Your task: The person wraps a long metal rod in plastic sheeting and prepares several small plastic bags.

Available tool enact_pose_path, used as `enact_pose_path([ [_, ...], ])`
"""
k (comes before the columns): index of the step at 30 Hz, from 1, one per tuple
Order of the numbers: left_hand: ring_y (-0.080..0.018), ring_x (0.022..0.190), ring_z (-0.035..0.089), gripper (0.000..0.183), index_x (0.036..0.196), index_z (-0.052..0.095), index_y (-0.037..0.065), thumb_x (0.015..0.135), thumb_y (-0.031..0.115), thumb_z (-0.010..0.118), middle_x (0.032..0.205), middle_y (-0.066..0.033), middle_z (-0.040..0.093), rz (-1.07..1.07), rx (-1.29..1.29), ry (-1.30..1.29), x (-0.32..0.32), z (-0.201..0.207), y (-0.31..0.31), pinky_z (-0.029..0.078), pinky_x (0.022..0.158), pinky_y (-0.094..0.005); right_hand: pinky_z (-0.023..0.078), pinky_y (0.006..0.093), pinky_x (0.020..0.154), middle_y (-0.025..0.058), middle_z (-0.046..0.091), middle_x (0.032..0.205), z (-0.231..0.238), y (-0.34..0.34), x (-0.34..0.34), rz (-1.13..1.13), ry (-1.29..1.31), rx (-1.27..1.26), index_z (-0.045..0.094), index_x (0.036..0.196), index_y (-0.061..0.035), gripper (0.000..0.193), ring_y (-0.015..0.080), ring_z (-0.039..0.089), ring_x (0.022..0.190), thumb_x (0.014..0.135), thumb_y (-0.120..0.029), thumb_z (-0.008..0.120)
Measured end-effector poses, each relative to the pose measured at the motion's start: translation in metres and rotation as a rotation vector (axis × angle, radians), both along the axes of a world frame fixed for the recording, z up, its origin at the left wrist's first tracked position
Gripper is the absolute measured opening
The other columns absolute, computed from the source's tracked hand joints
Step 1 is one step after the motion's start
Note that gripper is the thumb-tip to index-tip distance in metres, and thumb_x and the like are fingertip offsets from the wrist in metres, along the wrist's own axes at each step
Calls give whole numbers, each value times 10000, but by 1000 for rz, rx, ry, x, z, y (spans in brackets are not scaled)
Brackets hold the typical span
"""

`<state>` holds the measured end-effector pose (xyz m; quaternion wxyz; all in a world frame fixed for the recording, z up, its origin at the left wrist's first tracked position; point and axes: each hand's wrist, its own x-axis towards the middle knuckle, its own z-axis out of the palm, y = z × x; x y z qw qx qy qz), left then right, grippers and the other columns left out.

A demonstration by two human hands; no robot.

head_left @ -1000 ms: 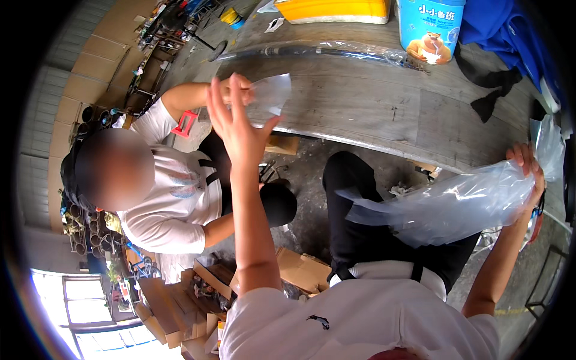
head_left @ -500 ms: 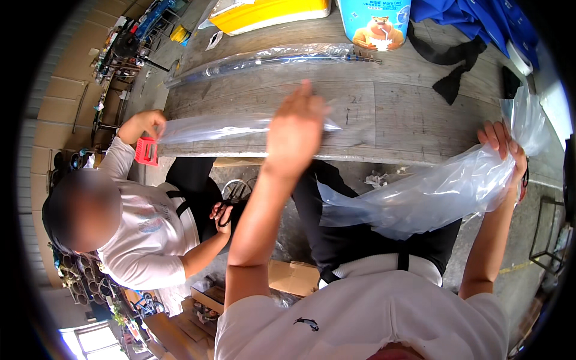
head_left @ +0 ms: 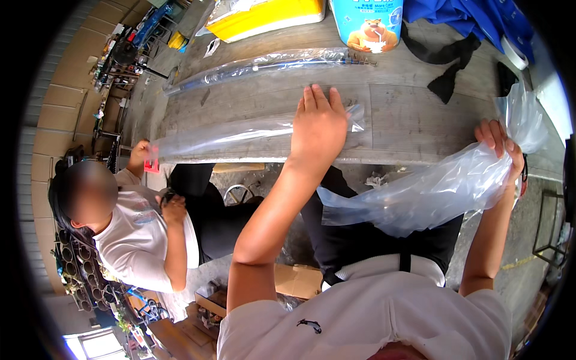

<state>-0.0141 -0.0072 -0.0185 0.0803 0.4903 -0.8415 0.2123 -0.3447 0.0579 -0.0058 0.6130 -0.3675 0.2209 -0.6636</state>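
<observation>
My left hand (head_left: 319, 126) lies over a long clear plastic sleeve (head_left: 240, 132) on the table, its fingers stretched out and palm down. The sleeve runs left to a co-worker's hand (head_left: 140, 151), next to a red plastic piece (head_left: 151, 165) at the table's edge. At the right, my right hand (head_left: 501, 144) is closed around a bunch of clear plastic bags (head_left: 414, 192), which hangs over my lap. A second co-worker's hand (head_left: 174, 207) holds a dark tool, too small to make out now. Farther back lie blue rods (head_left: 264, 63) in a clear wrapper.
At the back of the grey wooden table (head_left: 414, 123) stand a yellow box (head_left: 264, 23) and a blue tub (head_left: 370, 27). A black strap (head_left: 447, 66), blue cloth (head_left: 468, 21) and tape roll (head_left: 515, 55) lie at the back right. Cardboard boxes (head_left: 297, 281) sit below.
My left hand has come down and moved slightly right onto the sleeve, which lies more spread out. The co-worker's tool hand has moved up and left. My right hand has stayed put.
</observation>
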Motion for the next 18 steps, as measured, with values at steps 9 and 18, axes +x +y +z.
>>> enact_pose_path([
  [9,-406,1118,545,458,1193,535,-36,836,247,583,1188,-311,540,35,-17,8,1,1,1,472,930,-411,291,264,679,-20,400,571,-3,-5,-9,103,99,-12,403,556,-128,334,112,381,650,699,-317,639],
  [18,-436,1142,528,428,1216,525,-60,856,169,504,1210,-348,515,28,15,24,0,-2,3,457,940,-457,302,276,690,3,406,569,6,0,-6,55,172,40,402,519,-116,332,139,406,665,675,-334,598],
])
